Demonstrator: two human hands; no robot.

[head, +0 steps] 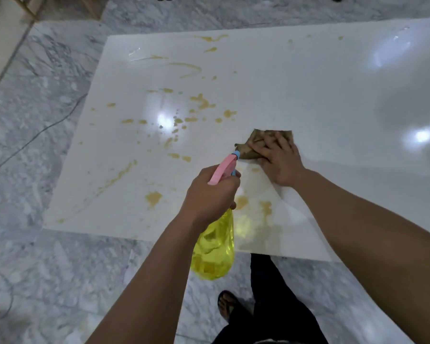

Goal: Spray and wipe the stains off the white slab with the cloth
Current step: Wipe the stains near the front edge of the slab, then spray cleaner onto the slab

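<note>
A glossy white slab [308,90] lies flat on the floor, its left half spattered with yellow-brown stains [201,101]. My left hand [209,192] grips a yellow spray bottle [214,252] by its pink trigger head, the blue nozzle pointing away from me towards the stains. My right hand [278,160] presses flat on a crumpled brown cloth [256,140] near the slab's middle. More stains [241,202] sit near the front edge, partly behind the bottle hand.
Grey marbled floor [47,145] surrounds the slab. A thin dark cable [35,135] runs across the floor on the left. My leg in dark trousers and a sandalled foot [227,306] stand just before the slab's front edge. Wooden furniture legs [92,8] stand at the far left.
</note>
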